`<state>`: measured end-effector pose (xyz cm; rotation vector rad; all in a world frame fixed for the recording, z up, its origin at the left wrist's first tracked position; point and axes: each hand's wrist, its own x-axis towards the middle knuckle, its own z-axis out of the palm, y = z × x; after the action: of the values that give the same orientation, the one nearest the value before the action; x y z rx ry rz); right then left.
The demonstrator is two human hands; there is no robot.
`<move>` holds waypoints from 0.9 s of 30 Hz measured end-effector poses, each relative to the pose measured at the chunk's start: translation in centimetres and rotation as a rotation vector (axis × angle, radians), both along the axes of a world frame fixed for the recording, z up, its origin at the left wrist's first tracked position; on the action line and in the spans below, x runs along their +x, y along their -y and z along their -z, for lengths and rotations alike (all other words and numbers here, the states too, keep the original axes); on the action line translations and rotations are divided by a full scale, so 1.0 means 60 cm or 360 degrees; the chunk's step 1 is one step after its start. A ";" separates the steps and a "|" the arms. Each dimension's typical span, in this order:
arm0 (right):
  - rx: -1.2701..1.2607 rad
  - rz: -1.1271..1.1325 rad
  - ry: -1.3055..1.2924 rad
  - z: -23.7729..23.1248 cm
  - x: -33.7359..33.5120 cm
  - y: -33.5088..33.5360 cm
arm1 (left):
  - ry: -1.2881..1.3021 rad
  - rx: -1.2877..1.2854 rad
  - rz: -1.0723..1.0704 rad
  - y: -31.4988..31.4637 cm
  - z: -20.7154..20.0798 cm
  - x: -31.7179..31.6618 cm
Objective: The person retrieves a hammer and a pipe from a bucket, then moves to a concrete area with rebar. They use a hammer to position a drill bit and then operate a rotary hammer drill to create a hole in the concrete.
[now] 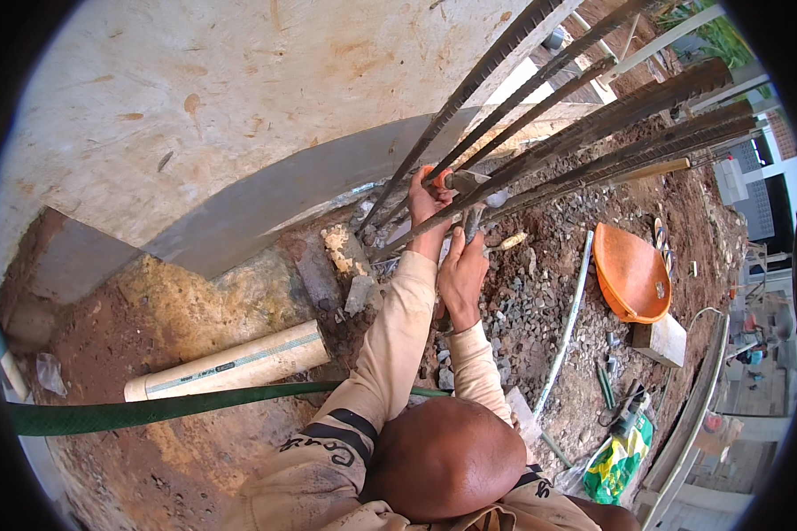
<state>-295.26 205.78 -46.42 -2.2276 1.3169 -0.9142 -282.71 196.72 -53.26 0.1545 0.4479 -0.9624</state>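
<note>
My left hand (425, 210) reaches in among the upright ribbed steel bars (514, 115). Its fingers are wrapped round a tool with an orange grip (437, 176) and a flat grey metal blade (467, 181). Just below and to the right, my right hand (462, 273) is closed on a grey handle (474, 221); the bars partly hide this tool's far end, so its kind is unclear. A yellow-handled tool (509, 241) shows right beside that hand, and I cannot tell whether it touches it. Stony soil (522, 301) lies beneath both hands.
A plastered wall (212, 97) with a grey lower band rises at left. A pale pipe (230, 361) and green hose (177, 407) lie near my left arm. To the right are a white pipe (565, 327), an orange basin (629, 265), a block (661, 341) and a green-yellow bag (618, 465).
</note>
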 end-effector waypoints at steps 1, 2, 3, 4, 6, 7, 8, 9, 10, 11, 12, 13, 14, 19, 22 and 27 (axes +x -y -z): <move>0.0192 -0.0036 0.0029 -0.010 -0.002 -0.004 | -0.0017 0.0093 -0.0002 -0.008 0.004 0.003; 0.0390 -0.0064 0.0035 -0.035 -0.010 -0.014 | -0.0039 0.0126 -0.0020 -0.024 0.013 -0.010; 0.0305 -0.0081 0.0136 -0.054 -0.001 -0.022 | -0.0025 0.0120 -0.0058 -0.018 0.015 0.000; 0.0173 -0.0086 0.0259 -0.068 0.000 -0.034 | -0.0013 0.0064 -0.0067 -0.016 0.017 0.012; 0.0036 -0.0123 0.0618 -0.093 0.004 -0.058 | 0.0039 -0.0005 -0.0092 -0.022 0.035 0.030; -0.0028 -0.0144 0.0850 -0.102 0.008 -0.066 | 0.0076 -0.0038 -0.0100 -0.022 0.041 0.031; -0.0069 -0.0238 0.1139 -0.085 0.005 -0.055 | 0.0088 -0.0068 -0.0093 -0.012 0.033 0.022; -0.0072 -0.0141 0.0981 -0.052 -0.001 -0.048 | 0.0091 -0.0081 -0.0085 -0.011 0.028 0.012; -0.0077 -0.0054 0.0832 -0.021 -0.004 -0.043 | 0.0104 -0.0118 -0.0074 -0.012 0.029 0.011; -0.0068 -0.0022 0.0368 -0.005 -0.029 -0.006 | -0.0102 0.0059 0.0054 0.009 -0.012 -0.026; -0.0089 -0.0119 0.0019 0.017 -0.013 0.015 | -0.0086 -0.0187 0.0106 0.001 0.010 -0.002; 0.0148 -0.0126 -0.0040 0.011 -0.005 -0.010 | -0.0032 -0.0108 0.0051 -0.027 0.047 0.016; 0.0331 -0.0143 -0.0109 -0.016 -0.002 -0.010 | 0.0019 -0.0084 -0.0013 -0.030 0.043 0.031; 0.0027 -0.0039 0.0653 -0.028 -0.009 -0.037 | 0.0055 -0.0075 0.0027 -0.010 0.026 0.005; -0.0055 -0.0188 0.0002 0.011 -0.009 0.013 | -0.0050 -0.0021 0.0089 0.014 0.022 -0.006; 0.0205 -0.0052 0.0324 -0.045 -0.007 -0.014 | -0.0083 0.0000 0.0024 0.000 0.042 0.007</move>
<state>-295.68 206.60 -43.72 -1.9954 1.2078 -0.9859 -282.32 196.70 -55.75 0.1328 0.4953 -0.9830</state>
